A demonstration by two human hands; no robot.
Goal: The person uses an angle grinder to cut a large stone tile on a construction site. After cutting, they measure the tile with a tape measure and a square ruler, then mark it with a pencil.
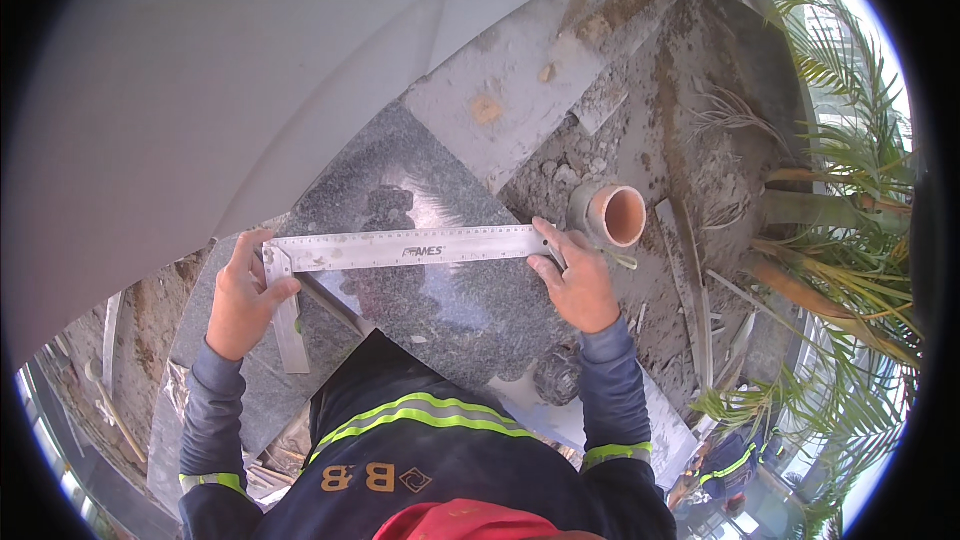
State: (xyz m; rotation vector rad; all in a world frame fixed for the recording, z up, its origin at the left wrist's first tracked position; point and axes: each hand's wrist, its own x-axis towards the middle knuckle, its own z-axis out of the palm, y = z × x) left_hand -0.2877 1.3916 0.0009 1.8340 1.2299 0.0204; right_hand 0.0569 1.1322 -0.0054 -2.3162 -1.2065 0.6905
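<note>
Nearest me is the dark jacket with its yellow-green reflective bands; past it, my forearms reach out over the slab (430, 190). That slab is polished dark speckled stone, lying flat and turned cornerwise toward me, glossy enough to throw back my shadow. I judge it heavy, stiff and brittle at the corners, with a slick face, so it should be taken by two opposite edges, not by a point.

Across it lies the square (400, 248), a thin steel L: its long blade runs left to right over the stone, and its short leg drops down near my left hand (243, 300). It looks light, rigid and apt to skate on the polish. My left hand presses its corner, thumb hooked over the short leg, fingers spread flat rather than closed round it. My right hand (577, 280) pins the far end of the blade with its fingertips, also a flat press, not a clasp.

Just beyond my right hand a terracotta-coloured pipe (618, 215) stands open-mouthed in rubble. Palm fronds (850, 190) fill the right. The blade carries printed markings at its middle and graduations along its edge; the jacket has gold lettering low on its front.
</note>
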